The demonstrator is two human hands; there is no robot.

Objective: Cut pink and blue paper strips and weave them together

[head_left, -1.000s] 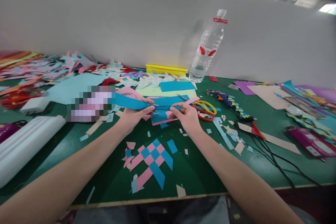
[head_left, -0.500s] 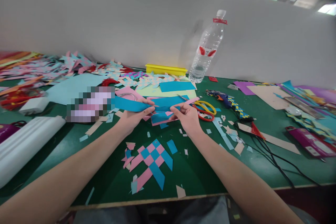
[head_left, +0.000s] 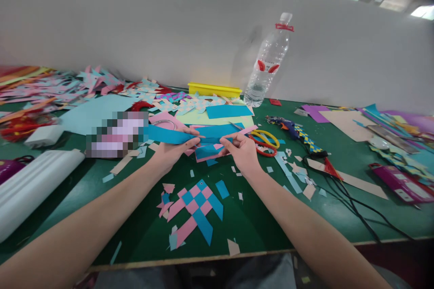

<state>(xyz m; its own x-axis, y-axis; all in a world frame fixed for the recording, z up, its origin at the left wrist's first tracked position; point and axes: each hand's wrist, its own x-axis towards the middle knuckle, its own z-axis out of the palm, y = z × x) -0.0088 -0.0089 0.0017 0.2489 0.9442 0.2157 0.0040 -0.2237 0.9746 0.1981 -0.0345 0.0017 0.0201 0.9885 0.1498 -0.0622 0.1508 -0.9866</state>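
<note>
A blue paper strip (head_left: pixel 169 135) stretches between my two hands above the table. My left hand (head_left: pixel 175 148) pinches it between thumb and fingers near its middle, and one end sticks out to the left. At the strip's right end, my right hand (head_left: pixel 240 146) has its thumb and fingers closed on the paper. More blue and pink paper (head_left: pixel 205 151) lies behind and below the strip, partly hidden. Just right of my right hand rest scissors (head_left: pixel 266 140) with red and yellow handles. Nearer to me lies a woven pink and blue paper fish (head_left: pixel 196 205), flat on the table.
A tall plastic bottle (head_left: pixel 267 63) stands against the grey partition, beside a yellow tray (head_left: pixel 214 90). Woven paper pieces (head_left: pixel 68 88) pile up at the back left. A white roll (head_left: pixel 40 189) lies left; black cords (head_left: pixel 352 205) and a purple pack (head_left: pixel 400 183) lie right. Scraps litter the green table.
Almost nothing differs. Both hands keep their grip on the blue paper strip, and its middle stretch between them tilts slightly.
</note>
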